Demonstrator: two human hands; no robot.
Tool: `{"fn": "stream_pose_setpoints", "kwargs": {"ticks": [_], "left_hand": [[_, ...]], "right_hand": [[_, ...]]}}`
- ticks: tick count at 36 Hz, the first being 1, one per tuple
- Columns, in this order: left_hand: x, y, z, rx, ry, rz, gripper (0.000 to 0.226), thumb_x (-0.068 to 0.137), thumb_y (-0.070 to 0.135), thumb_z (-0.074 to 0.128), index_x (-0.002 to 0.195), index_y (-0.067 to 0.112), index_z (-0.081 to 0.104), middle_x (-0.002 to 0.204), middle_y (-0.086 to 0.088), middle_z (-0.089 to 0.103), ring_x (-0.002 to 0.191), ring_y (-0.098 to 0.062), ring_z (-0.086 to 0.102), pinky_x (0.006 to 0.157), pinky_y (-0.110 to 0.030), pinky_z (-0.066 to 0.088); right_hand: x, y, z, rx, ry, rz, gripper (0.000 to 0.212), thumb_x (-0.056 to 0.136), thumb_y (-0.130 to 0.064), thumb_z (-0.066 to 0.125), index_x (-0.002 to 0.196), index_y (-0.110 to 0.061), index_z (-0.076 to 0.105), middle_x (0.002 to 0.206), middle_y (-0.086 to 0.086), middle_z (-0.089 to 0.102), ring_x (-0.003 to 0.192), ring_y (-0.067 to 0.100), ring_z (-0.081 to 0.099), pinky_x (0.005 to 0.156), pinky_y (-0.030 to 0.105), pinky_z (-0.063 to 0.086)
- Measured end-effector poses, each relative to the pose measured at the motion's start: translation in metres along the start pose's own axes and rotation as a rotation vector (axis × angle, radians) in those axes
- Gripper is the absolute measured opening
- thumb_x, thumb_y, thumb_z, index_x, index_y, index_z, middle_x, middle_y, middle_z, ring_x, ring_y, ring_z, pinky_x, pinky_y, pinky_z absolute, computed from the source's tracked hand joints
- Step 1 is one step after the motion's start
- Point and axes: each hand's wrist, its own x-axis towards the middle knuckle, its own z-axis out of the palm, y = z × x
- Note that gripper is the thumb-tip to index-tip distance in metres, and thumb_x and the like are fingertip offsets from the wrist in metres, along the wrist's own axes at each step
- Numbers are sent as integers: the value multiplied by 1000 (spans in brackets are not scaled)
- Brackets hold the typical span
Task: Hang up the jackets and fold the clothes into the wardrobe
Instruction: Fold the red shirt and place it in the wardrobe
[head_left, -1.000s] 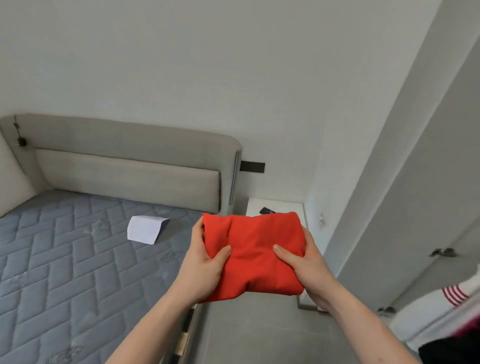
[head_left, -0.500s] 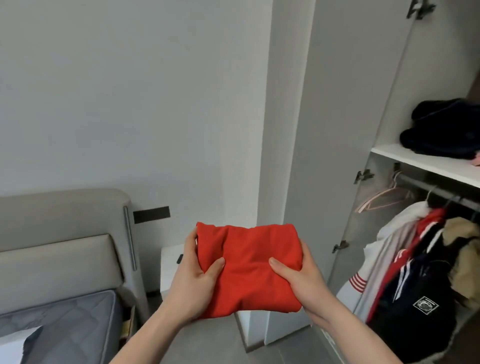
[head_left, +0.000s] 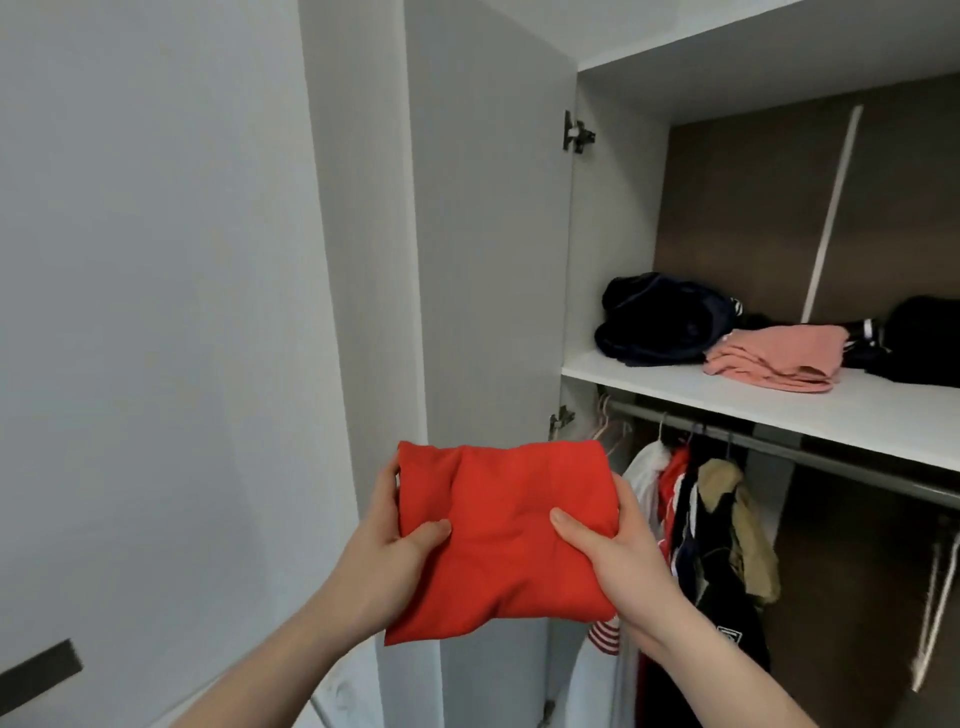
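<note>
Head view: one folded red garment (head_left: 501, 535) is held in front of the open wardrobe (head_left: 613, 291), left hand (head_left: 387, 558) and right hand (head_left: 621, 564) each in a thumb-over grip; three folded piles lie on the shelf (head_left: 779, 410)

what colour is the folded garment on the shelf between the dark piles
Salmon pink: the folded garment lies on the white shelf, seen best in the head view.
</note>
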Motion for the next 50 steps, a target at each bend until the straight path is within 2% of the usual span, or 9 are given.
{"fn": "stream_pose_setpoints", "kwargs": {"ticks": [3, 7, 9, 24, 30, 35, 40, 44, 50], "left_hand": [[33, 10, 26, -30, -74, 27, 67, 94, 6, 62, 144, 42, 36, 122, 10, 67, 97, 0, 68, 80, -18, 50], [74, 21, 63, -49, -155, 69, 69, 87, 16, 66, 145, 41, 37, 109, 18, 70, 92, 1, 68, 77, -18, 50], [91, 25, 82, -72, -193, 89, 66, 93, 3, 62, 146, 35, 37, 112, 13, 70, 93, -1, 70, 73, -13, 52], [238, 71, 242, -147, -319, 146, 59, 94, -5, 62, 139, 29, 47, 105, 5, 76, 94, -13, 74, 74, -23, 57], [284, 93, 315, -118, -380, 158, 62, 91, 11, 73, 142, 34, 45, 120, 5, 67, 97, 1, 70, 74, -18, 56], [314, 112, 381, -104, -487, 129, 66, 90, -2, 67, 146, 24, 43, 121, 1, 67, 107, -14, 68, 86, -28, 57], [327, 127, 445, -59, -572, 164, 55, 85, -2, 62, 127, 32, 51, 121, 7, 66, 106, -7, 66, 95, -31, 56], [330, 143, 489, 7, -589, 249, 59, 87, -4, 54, 136, 28, 45, 103, 18, 60, 87, 3, 59, 68, -9, 49], [341, 154, 536, 60, -688, 301, 65, 77, 1, 47, 141, 16, 44, 114, 8, 65, 104, -18, 66, 95, -39, 55]], "right_hand": [[16, -13, -23, -15, 96, -43, 66, 83, -13, 80, 139, -28, 49, 120, -3, 71, 101, 8, 72, 82, 27, 58], [40, -28, -56, -38, 192, -79, 70, 83, -17, 81, 142, -33, 46, 118, -8, 70, 99, 6, 72, 81, 27, 58], [54, -34, -73, -58, 224, -91, 71, 82, -19, 82, 142, -33, 46, 119, -8, 69, 101, 7, 71, 83, 28, 57], [179, -79, -211, -32, 343, -130, 65, 84, -17, 81, 136, -38, 47, 120, -4, 69, 98, 13, 73, 77, 33, 61], [220, -107, -282, -86, 439, -170, 65, 87, -15, 78, 139, -31, 43, 122, -4, 64, 106, 17, 67, 78, 32, 58], [236, -125, -339, -116, 548, -188, 65, 89, -11, 76, 140, -30, 41, 116, -7, 63, 101, 13, 65, 78, 31, 54], [247, -132, -389, -147, 698, -205, 70, 88, -9, 76, 145, -24, 39, 125, 1, 60, 103, 16, 62, 87, 34, 51], [251, -135, -417, -171, 810, -209, 69, 89, -7, 73, 147, -22, 38, 125, 2, 58, 103, 20, 60, 89, 33, 48], [259, -143, -456, -306, 965, -183, 73, 87, -10, 73, 149, -23, 37, 135, 4, 57, 113, 24, 57, 103, 37, 44]]}}
